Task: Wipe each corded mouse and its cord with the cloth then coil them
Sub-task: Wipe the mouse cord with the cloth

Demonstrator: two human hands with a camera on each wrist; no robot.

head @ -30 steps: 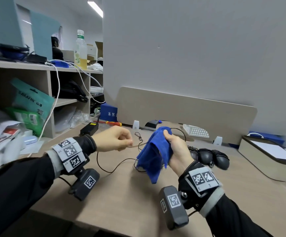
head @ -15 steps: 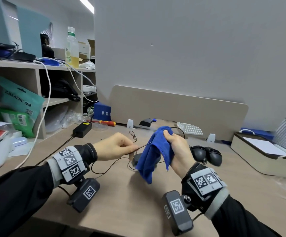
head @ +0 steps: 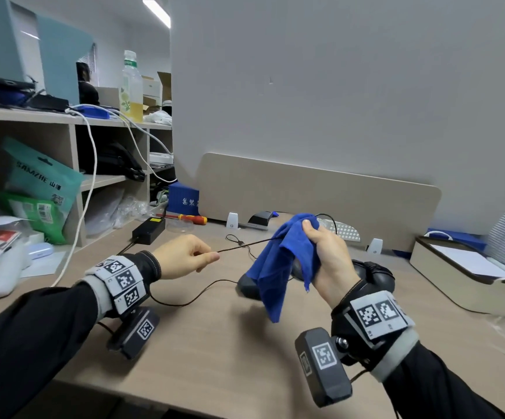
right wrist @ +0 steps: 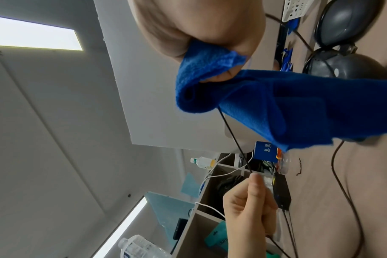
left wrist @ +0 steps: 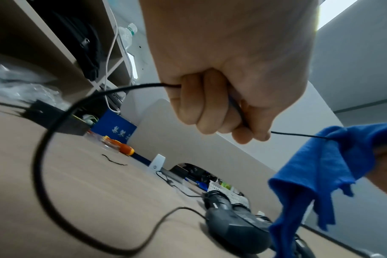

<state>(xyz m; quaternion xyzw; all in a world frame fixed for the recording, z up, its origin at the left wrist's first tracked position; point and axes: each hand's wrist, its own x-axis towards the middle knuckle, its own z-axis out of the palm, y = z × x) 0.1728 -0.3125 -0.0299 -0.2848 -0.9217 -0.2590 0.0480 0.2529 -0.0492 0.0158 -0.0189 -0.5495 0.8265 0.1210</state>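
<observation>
1. cord (head: 245,245): thin dark wire, pulled into a straight span in the air between the two hands above the counter (head: 215,352); looks light and limp, so it will sag and kink wherever it is not held taut; the slack drops from the back of the left fist in a wide loop (left wrist: 42,157) on the counter and runs on to the mouse
2. mouse (head: 246,287): dark body lying on the counter below the cloth and partly hidden behind it; likely a smooth hard shell, light enough to get dragged if the cord is tugged hard
3. cloth (head: 278,261): blue, soft, fuzzy nap, bunched round the cord at its top with the rest hanging loose; should grip the wire a little, so pinch pressure decides how freely the cord slides through
4. right hand (head: 327,252): clamped on the cloth, thumb on top, fingers wrapped behind, cord squeezed inside the fold; the cord comes out of the fold toward the left hand in the right wrist view (right wrist: 232,136)
5. left hand (head: 181,258): fist closed on the cord, wire leaving at the thumb and fingertip end; best hold is this kind of pinch close to the cloth, keeping the span short and tight
6. other mice (head: 372,275): dark, behind the right hand on the counter, cords apparently already wound round them
7. around: black power brick (head: 148,230), red-and-yellow screwdriver (head: 190,218), shelf unit at left with a bottle (head: 131,86) on top
</observation>
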